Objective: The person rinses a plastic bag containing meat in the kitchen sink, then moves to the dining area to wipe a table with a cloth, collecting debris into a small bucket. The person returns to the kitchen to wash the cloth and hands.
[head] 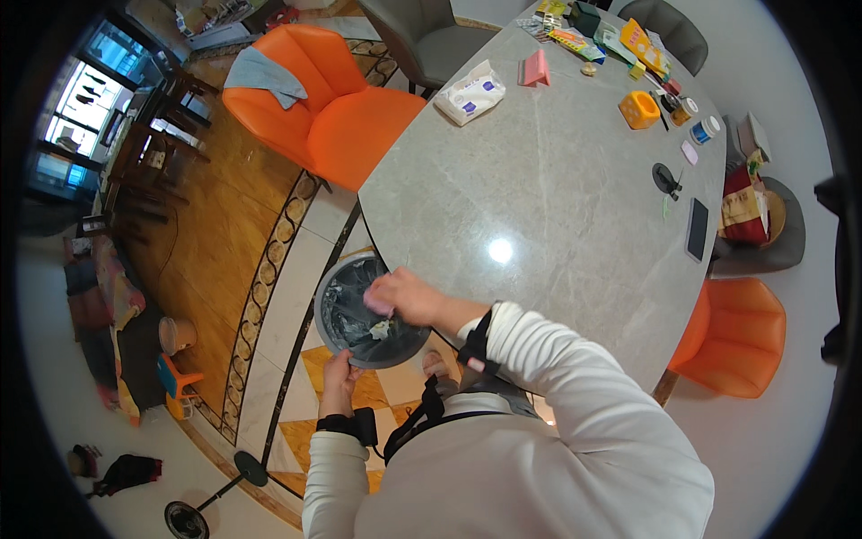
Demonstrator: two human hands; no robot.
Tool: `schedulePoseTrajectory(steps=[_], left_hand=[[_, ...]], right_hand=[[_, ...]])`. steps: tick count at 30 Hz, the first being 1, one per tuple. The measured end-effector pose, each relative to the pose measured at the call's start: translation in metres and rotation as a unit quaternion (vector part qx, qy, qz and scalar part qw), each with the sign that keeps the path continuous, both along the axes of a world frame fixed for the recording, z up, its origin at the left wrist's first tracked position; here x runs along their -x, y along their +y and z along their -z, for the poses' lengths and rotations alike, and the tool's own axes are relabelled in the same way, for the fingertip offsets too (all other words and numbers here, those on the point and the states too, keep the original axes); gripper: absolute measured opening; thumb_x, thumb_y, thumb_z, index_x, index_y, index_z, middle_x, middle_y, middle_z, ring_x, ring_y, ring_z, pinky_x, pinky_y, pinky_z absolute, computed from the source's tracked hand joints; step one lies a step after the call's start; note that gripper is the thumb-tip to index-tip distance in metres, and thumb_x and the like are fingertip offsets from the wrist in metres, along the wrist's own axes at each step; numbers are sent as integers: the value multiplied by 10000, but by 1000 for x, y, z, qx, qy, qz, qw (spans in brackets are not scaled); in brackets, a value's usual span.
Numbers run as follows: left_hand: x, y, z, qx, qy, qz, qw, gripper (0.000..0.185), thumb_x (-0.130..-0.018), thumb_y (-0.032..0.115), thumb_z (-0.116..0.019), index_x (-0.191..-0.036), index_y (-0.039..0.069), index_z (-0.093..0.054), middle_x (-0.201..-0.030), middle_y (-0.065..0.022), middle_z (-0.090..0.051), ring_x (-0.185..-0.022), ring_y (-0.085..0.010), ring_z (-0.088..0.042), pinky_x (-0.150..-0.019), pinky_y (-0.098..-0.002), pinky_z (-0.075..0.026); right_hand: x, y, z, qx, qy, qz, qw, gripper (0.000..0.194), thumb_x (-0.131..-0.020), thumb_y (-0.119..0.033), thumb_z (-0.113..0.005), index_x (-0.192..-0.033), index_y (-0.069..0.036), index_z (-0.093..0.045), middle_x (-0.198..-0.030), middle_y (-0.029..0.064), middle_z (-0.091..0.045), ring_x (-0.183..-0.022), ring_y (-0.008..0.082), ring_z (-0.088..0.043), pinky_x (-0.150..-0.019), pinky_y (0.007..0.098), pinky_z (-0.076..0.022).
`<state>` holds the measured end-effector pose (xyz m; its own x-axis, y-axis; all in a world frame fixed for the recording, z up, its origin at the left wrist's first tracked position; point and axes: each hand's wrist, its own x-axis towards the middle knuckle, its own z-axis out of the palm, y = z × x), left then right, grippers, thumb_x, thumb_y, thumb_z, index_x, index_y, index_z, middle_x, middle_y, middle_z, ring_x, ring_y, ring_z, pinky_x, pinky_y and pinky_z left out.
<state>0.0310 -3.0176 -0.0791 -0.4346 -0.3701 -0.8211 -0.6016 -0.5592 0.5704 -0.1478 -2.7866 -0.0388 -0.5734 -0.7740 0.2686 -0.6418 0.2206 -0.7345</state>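
Observation:
By its rim, my left hand (pixel 340 377) grips a round grey trash bin (pixel 322 323) lined with a dark plastic bag (pixel 353 337). Over the bin's opening, at the edge of the table, my right hand (pixel 411 296) is closed around a pink cloth or sponge (pixel 380 298); which of these it is I cannot tell. A crumpled pale scrap (pixel 380 329) lies in the bag below it. The bin is held close against the corner of the grey stone-look table (pixel 539 269).
On the table are a tissue pack (pixel 471 93), a pink stand (pixel 535 69), a yellow holder (pixel 638 110), jars (pixel 705 130), a phone (pixel 697 229) and several packets (pixel 643 47) at the far end. Orange chairs (pixel 363 128) and a grey chair (pixel 438 40) stand around it.

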Motion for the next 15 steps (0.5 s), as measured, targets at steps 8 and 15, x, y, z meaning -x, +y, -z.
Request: schedulePoseTrajectory(steps=[8, 15], left_hand=[[-23, -19, -12, 39, -6, 62, 997, 51, -863, 44, -525, -867, -7, -532, -733, -92, -587, -508, -190, -541, -425, -317, -443], [-56, -37, 2, -4, 4, 88, 996, 129, -857, 85, -549, -959, 7, -558, -805, -74, -585, -634, -177, -574, -539, -328, -537]], right_hand=[[-54, -45, -26, -107, 104, 58, 987, 351, -732, -75, -648, -1083, -84, -650, -1048, 84, -587, -940, 300, -519, -832, 354, -440], [-84, 9, -27, 313, -269, 88, 907, 295, -801, -25, -496, -1050, -35, -653, -1152, 134, -655, -989, 256, -631, -848, 330, -496]])
